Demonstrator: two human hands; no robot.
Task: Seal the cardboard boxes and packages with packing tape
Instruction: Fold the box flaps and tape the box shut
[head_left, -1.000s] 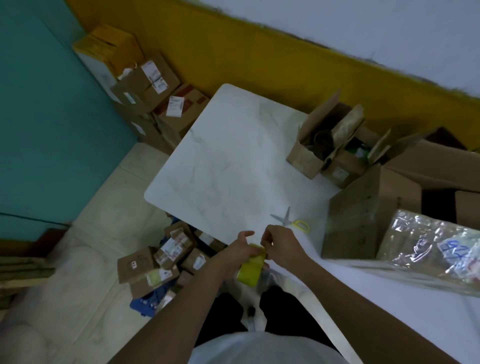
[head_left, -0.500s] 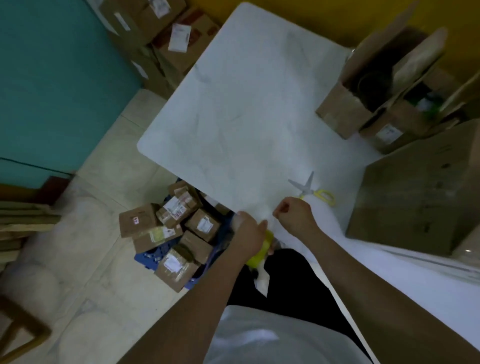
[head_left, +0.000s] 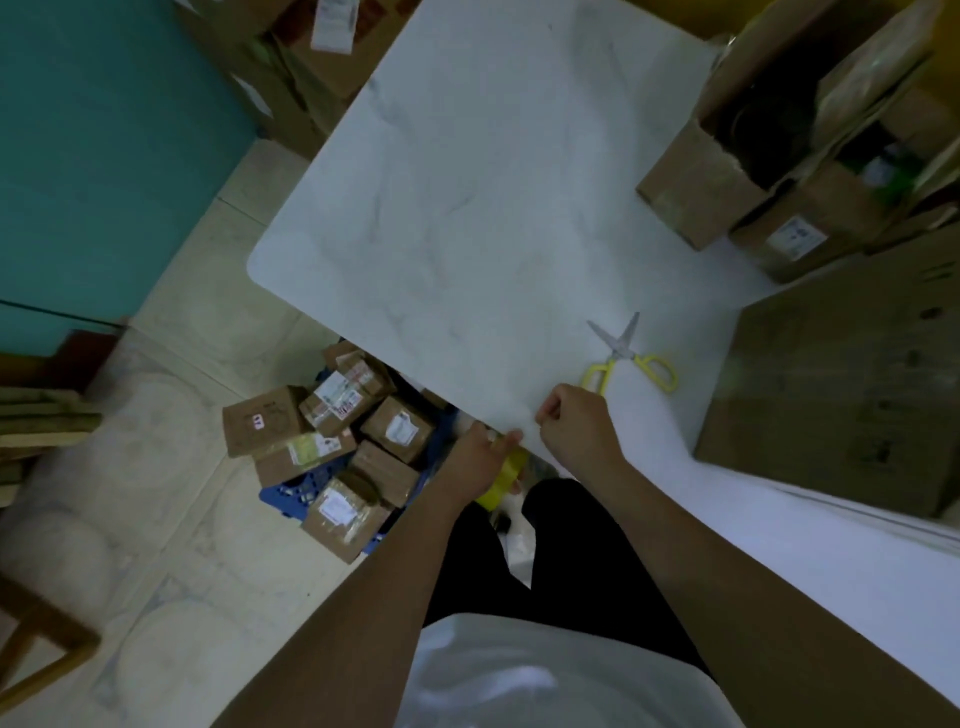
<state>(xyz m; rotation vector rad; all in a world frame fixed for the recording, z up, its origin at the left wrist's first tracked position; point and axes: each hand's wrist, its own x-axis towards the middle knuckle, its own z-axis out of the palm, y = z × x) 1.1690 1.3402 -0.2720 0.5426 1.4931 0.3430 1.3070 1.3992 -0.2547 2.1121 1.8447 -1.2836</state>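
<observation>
Pulling tape: left hand (head_left: 478, 457) grips the roll (head_left: 506, 483), right hand (head_left: 576, 428) pinches, seemingly the tape end; scissors (head_left: 621, 356) at one o'clock look next.

Box labels (head_left: 337, 397) (blurred) seem unreadable.

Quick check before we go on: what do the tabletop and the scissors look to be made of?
Tabletop: white with faint grey veins and a smooth, low-gloss face, so marble or a marble-look laminate; I cannot tell which. Scissors: pale grey blades that look like metal, and yellow loop handles that look like moulded plastic.
</observation>
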